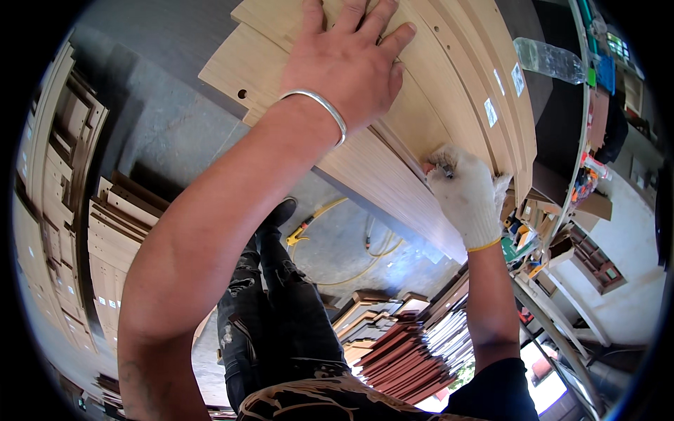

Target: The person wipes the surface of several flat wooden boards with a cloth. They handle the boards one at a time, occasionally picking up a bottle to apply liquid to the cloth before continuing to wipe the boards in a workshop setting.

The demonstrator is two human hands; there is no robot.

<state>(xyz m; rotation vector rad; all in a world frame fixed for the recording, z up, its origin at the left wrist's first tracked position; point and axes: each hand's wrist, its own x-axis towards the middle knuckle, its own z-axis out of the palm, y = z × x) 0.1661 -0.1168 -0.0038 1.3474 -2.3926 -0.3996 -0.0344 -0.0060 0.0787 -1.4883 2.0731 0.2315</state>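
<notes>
Left grip [347, 67] on boards [437, 95], right [465, 193] perhaps clenched

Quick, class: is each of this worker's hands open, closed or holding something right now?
Left hand: open, fingers spread on the pale wooden boards.
Right hand: gloved, closed; what it grips, if anything, cannot be told.

The boards [435, 91] were pale tan, finely grained. The glove [465, 189] on them was white, yellow-hemmed; below them, the hose [327, 208] was yellow.
</notes>
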